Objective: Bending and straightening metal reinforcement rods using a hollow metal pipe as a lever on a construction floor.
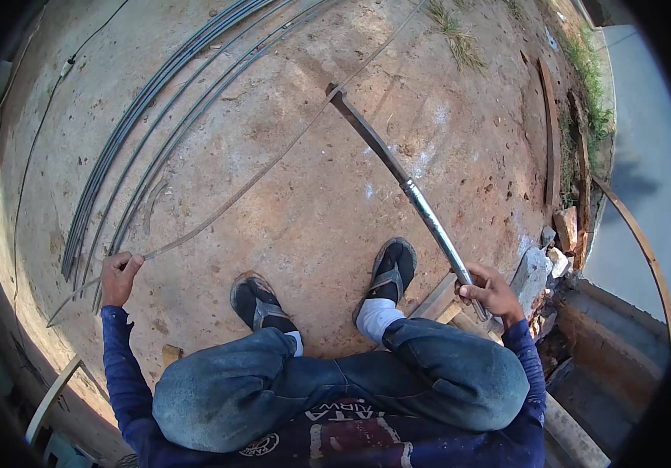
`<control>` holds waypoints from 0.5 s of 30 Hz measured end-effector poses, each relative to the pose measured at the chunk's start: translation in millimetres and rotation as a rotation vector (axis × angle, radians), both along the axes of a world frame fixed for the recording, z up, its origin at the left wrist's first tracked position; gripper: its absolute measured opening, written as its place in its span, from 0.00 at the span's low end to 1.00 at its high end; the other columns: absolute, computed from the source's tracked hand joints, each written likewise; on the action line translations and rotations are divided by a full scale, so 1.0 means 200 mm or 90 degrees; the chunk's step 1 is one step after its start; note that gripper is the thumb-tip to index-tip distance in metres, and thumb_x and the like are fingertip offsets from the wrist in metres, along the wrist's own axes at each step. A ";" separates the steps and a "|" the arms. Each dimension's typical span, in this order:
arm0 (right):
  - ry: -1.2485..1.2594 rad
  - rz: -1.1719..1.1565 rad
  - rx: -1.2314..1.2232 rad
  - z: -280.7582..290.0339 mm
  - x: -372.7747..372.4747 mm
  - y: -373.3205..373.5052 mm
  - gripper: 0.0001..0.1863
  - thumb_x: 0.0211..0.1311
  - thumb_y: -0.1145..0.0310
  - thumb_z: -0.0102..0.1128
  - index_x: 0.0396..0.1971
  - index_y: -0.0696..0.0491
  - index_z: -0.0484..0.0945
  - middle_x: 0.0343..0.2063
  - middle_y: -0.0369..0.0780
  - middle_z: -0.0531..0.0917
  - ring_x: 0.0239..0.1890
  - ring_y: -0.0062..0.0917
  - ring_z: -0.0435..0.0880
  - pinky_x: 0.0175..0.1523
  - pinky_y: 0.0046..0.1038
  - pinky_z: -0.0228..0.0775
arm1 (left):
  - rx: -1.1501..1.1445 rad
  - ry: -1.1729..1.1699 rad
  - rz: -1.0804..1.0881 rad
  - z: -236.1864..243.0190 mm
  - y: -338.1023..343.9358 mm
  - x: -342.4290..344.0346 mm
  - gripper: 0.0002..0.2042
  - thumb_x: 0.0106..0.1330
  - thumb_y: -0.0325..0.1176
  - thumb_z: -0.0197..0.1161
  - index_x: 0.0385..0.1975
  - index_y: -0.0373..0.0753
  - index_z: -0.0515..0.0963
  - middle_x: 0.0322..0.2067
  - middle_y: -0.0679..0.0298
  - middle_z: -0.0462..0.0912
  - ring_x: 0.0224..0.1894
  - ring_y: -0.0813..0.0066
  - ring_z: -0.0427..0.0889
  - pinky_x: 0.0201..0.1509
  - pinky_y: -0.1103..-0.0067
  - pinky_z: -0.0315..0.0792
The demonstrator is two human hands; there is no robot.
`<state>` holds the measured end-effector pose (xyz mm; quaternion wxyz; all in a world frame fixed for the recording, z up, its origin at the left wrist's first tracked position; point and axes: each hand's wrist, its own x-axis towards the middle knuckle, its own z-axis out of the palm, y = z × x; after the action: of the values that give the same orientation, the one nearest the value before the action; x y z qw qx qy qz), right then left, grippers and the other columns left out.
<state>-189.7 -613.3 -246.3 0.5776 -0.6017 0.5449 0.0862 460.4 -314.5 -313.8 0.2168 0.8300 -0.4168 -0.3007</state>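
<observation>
right hand (pixel 490 291) around metal bar (pixel 428 217), near its end, open ground (pixel 296 214) alongside

Your left hand (pixel 119 278) is pinching a thin rod (pixel 227 208), your right hand (pixel 493 293) gripping a long bar (pixel 431 213), its tip meeting the rod!

Brown earthen ground (pixel 312 218), cluttered edges
Right edge: leafy green grass (pixel 597 117), jagged grey concrete chunk (pixel 531 274); left edge: thin black cable (pixel 72 60).

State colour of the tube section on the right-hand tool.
Silvery metallic: the tube section, gripped by the right hand, shows best in the head view.
</observation>
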 end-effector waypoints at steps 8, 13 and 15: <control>0.165 0.069 -0.037 0.15 -0.04 -0.10 0.22 0.61 0.54 0.63 0.47 0.54 0.76 0.19 0.42 0.77 0.21 0.29 0.78 0.28 0.32 0.68 | 0.053 0.045 -0.039 -0.09 -0.01 0.04 0.29 0.62 0.54 0.64 0.10 0.39 0.61 0.11 0.73 0.56 0.17 0.84 0.54 0.21 0.75 0.47; 0.428 0.222 -0.332 0.15 -0.05 -0.24 0.19 0.58 0.52 0.63 0.31 0.56 0.76 0.19 0.48 0.77 0.24 0.45 0.77 0.33 0.39 0.68 | 0.085 0.067 -0.004 -0.12 -0.03 -0.13 0.29 0.58 0.52 0.68 0.10 0.41 0.59 0.11 0.75 0.55 0.18 0.85 0.53 0.22 0.76 0.46; 0.375 0.232 -0.341 0.11 -0.14 -0.31 0.18 0.57 0.53 0.64 0.29 0.55 0.76 0.18 0.48 0.76 0.23 0.43 0.78 0.32 0.38 0.68 | 0.075 0.093 0.028 -0.09 -0.03 -0.18 0.29 0.55 0.51 0.70 0.10 0.41 0.59 0.11 0.75 0.54 0.18 0.85 0.53 0.22 0.77 0.45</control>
<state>-218.2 -675.2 -223.6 0.1967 -0.7664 0.5742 0.2103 424.5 -320.2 -331.6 0.2040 0.8261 -0.3631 -0.3797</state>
